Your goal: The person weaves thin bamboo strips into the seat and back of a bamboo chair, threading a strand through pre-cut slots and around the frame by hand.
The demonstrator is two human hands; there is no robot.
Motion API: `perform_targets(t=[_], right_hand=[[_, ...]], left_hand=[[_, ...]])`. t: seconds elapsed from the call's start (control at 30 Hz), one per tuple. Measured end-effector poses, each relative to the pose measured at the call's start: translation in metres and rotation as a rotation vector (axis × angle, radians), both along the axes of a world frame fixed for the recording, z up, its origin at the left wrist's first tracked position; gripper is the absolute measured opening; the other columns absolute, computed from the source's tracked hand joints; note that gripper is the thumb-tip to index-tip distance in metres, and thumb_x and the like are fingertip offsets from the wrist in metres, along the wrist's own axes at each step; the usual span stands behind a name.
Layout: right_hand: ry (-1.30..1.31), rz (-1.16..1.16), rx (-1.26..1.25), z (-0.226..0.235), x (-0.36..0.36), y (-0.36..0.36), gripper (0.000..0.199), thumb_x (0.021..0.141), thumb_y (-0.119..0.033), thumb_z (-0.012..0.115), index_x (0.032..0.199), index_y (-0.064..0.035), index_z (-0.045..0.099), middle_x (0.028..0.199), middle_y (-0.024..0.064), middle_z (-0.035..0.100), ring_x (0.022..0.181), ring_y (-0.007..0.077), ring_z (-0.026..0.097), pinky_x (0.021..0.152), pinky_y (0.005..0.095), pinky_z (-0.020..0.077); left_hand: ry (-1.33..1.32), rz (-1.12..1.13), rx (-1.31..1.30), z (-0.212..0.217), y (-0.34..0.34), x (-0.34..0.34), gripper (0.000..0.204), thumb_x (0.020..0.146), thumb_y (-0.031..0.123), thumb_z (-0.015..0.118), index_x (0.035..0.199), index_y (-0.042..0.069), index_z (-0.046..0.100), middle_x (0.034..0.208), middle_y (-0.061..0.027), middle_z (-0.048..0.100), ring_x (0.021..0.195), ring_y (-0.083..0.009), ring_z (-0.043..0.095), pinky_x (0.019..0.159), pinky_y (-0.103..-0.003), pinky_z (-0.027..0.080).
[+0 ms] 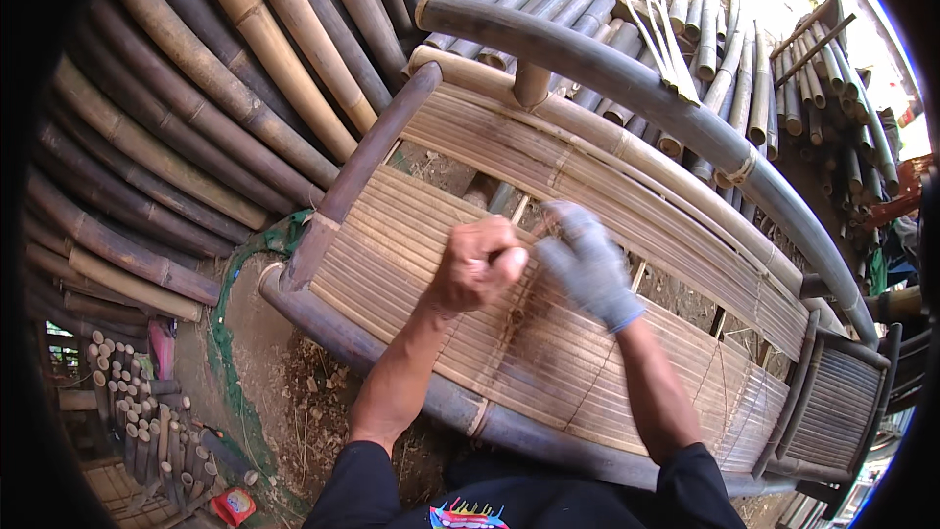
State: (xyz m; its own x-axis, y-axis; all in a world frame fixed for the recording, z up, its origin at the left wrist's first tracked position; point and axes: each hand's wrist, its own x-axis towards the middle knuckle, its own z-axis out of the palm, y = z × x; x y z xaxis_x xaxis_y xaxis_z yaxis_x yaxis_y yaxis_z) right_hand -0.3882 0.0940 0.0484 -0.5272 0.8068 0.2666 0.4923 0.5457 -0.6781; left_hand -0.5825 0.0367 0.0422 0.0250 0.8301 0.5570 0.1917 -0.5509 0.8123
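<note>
My left hand (478, 263) is bare and closed in a fist above the slatted seat (392, 245) of a bamboo bench. Close to its right is my right hand (587, 269), in a grey knit glove with a blue cuff, blurred by motion, its fingers curled inward. Blurred brown strands (529, 328) show below and between the hands; whether they are gripped is not clear. The seat is made of narrow tan slats, with thin ties crossing them. Beyond my hands, a gap separates the seat from a second slatted panel (607, 201).
A thick dark bamboo rail (607, 78) arcs along the bench's far side. Long bamboo poles (196, 108) lean at the left, and cut lengths (147, 421) are stacked lower left. More poles (715, 59) lie behind. Green netting (230, 372) runs along the ground beside the bench.
</note>
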Motion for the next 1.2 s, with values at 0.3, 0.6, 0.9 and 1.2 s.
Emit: perform_targets(t=[0.3, 0.6, 0.9, 1.2], right_hand=[[0.142, 0.29, -0.035, -0.041, -0.073, -0.024, 0.041, 0.094, -0.044, 0.064, 0.08, -0.0053, 0.06, 0.071, 0.0205, 0.061, 0.067, 0.0426, 0.061, 0.062, 0.0489, 0.0469], [-0.014, -0.129, 0.273, -0.008, 0.007, -0.027, 0.059, 0.078, -0.019, 0.08, 0.133, -0.0092, 0.059, 0.128, 0.0158, 0.062, 0.124, 0.0342, 0.055, 0.11, 0.0473, 0.0405], [-0.689, -0.601, 0.38, -0.055, 0.229, -0.016, 0.02, 0.081, -0.021, 0.075, 0.099, -0.0171, 0.067, 0.095, 0.0095, 0.063, 0.095, 0.0324, 0.061, 0.082, 0.044, 0.0484], [-0.236, -0.291, 0.137, -0.018, 0.244, -0.027, 0.026, 0.091, -0.033, 0.066, 0.085, -0.0083, 0.072, 0.093, 0.013, 0.068, 0.09, 0.0357, 0.063, 0.081, 0.0448, 0.0493]], left_hand=[[-0.154, 0.134, -0.25, -0.001, -0.013, -0.022, 0.033, 0.086, 0.002, 0.056, 0.059, 0.003, 0.038, 0.055, 0.0019, 0.04, 0.052, -0.0056, 0.035, 0.045, -0.031, 0.028], [-0.364, 0.417, -0.256, -0.036, 0.018, -0.063, 0.032, 0.102, 0.019, 0.053, 0.074, 0.005, 0.058, 0.067, -0.0026, 0.056, 0.06, -0.0107, 0.052, 0.057, -0.027, 0.047], [0.813, 0.593, -0.019, -0.088, 0.096, -0.031, 0.024, 0.096, 0.028, 0.066, 0.096, 0.007, 0.076, 0.106, -0.01, 0.074, 0.103, -0.025, 0.068, 0.099, -0.044, 0.05], [0.838, 0.357, -0.271, -0.079, 0.071, -0.037, 0.03, 0.097, 0.032, 0.059, 0.084, 0.007, 0.071, 0.088, -0.0091, 0.061, 0.088, -0.029, 0.061, 0.088, -0.045, 0.044]])
